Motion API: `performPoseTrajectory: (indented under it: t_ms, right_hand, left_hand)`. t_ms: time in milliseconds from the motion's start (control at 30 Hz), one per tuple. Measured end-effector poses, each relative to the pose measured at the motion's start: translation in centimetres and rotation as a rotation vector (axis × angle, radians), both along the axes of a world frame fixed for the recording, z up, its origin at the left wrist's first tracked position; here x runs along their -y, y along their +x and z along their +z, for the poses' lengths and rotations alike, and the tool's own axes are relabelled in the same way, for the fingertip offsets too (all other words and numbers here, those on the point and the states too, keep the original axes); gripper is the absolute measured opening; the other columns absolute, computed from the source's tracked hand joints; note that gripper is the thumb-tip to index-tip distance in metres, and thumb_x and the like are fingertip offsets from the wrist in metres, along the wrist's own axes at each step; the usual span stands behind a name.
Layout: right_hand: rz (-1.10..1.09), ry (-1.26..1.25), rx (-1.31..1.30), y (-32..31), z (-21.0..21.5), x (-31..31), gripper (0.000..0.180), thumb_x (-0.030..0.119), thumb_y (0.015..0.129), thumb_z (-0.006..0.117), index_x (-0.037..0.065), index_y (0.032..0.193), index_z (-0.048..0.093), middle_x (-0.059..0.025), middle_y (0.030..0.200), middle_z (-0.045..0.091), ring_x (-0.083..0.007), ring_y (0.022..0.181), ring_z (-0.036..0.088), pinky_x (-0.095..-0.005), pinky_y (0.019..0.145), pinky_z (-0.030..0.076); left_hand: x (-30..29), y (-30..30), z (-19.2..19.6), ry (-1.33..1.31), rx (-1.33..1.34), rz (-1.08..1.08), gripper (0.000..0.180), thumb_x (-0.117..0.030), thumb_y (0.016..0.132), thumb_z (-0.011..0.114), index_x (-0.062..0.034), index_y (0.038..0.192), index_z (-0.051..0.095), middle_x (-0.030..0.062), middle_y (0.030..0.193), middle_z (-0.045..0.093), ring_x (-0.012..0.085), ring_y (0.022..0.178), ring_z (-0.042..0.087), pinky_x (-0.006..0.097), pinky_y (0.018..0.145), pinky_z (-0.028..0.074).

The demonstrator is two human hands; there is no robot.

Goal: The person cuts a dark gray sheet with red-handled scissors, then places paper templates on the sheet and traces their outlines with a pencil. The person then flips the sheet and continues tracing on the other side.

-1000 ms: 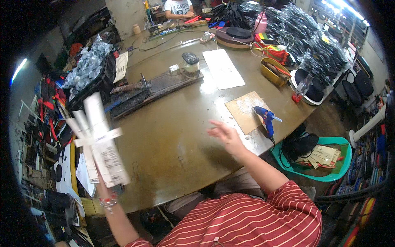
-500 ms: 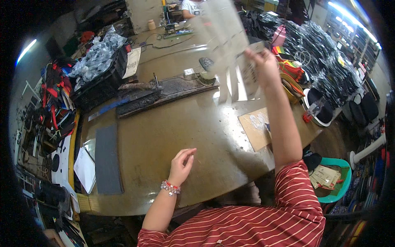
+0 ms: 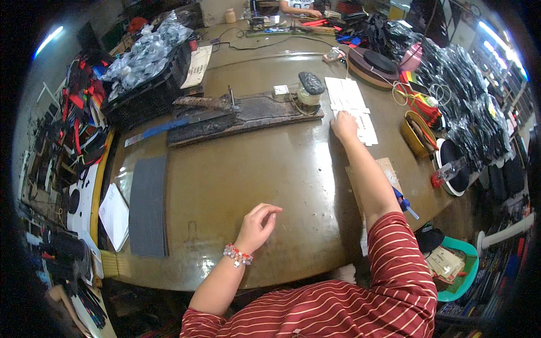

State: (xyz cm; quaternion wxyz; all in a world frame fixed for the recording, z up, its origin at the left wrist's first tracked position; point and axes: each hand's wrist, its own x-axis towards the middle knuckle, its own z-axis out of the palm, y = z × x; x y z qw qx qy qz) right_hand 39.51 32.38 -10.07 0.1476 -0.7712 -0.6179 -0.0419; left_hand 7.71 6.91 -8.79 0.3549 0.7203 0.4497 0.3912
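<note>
My right hand (image 3: 344, 125) reaches far across the olive table (image 3: 253, 174) and presses on the near edge of a stack of white paper sheets (image 3: 352, 101). My left hand (image 3: 258, 223), with a bead bracelet at the wrist, rests on the table close to me, fingers loosely curled and holding nothing. A grey rectangular sheet (image 3: 147, 204) lies flat to the left of that hand. A long dark worn board (image 3: 242, 112) with a small round device (image 3: 309, 90) on its right end lies across the table just left of the paper.
A black crate of bagged items (image 3: 147, 67) stands at the back left. A thin wooden board (image 3: 378, 180) and a blue tool (image 3: 403, 201) lie under my right arm. Bundles of black bagged goods (image 3: 468, 107) fill the right. Another person's hands work at the far end.
The left hand put the grey sheet down and came to rest on the table. The right hand, which held the white sheets up, has lowered them onto the table.
</note>
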Motion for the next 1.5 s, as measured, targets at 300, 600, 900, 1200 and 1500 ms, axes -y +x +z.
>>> performPoseTrajectory:
  t_ms: [300,600,900,1200,1500]
  right_hand:
    - [-0.145,0.071,0.041,9.5,-1.1,0.6,0.017,0.006,0.076,0.055,-0.004,0.086,0.064,-0.0215,0.092,0.064,-0.0371,0.089,0.062,-0.0444,0.080,0.050]
    - [-0.172,-0.194,-0.009,13.4,-0.4,3.0,0.026,0.015,0.084,0.055,0.000,0.103,0.063,-0.0191,0.114,0.060,-0.0329,0.105,0.059,-0.0422,0.085,0.050]
    - [0.606,0.734,-1.499,-7.5,12.3,7.8,0.031,0.033,0.089,0.059,0.003,0.085,0.053,-0.0062,0.077,0.056,-0.0131,0.063,0.051,-0.0272,0.059,0.045]
    - [1.212,-1.318,-1.521,-22.6,10.3,29.0,0.070,0.070,0.085,0.034,0.003,0.096,0.052,-0.0087,0.072,0.053,-0.0160,0.047,0.051,-0.0255,0.040,0.041]
    - [0.866,-0.943,-1.613,-21.2,6.2,30.6,0.068,0.060,0.091,0.033,0.008,0.135,0.030,-0.0165,0.091,0.059,-0.0235,0.063,0.062,-0.0314,0.055,0.051]
  left_hand:
    - [0.0,-0.2,-0.3,0.005,0.036,-0.003,0.015,-0.003,0.085,0.054,-0.0029,0.097,0.064,0.0085,0.091,0.063,0.0178,0.079,0.062,0.027,0.069,0.050]
    - [0.1,-0.3,-1.0,0.002,-0.005,-0.028,0.014,-0.003,0.086,0.055,-0.0025,0.097,0.064,0.0081,0.093,0.063,0.0157,0.080,0.062,0.026,0.071,0.051]
    - [0.4,-1.1,2.7,0.277,0.248,0.308,0.030,-0.008,0.086,0.060,-0.0092,0.115,0.062,0.0047,0.098,0.059,0.0143,0.081,0.057,0.027,0.068,0.050]
    - [9.1,-10.8,4.7,0.803,-0.443,0.172,0.023,-0.010,0.075,0.062,-0.0075,0.098,0.066,0.0051,0.084,0.058,0.0217,0.079,0.056,0.033,0.071,0.048]
    - [17.7,-39.5,6.3,0.761,-0.535,1.599,0.016,-0.014,0.085,0.063,-0.0008,0.093,0.067,0.0131,0.085,0.065,0.0247,0.079,0.063,0.033,0.070,0.050]
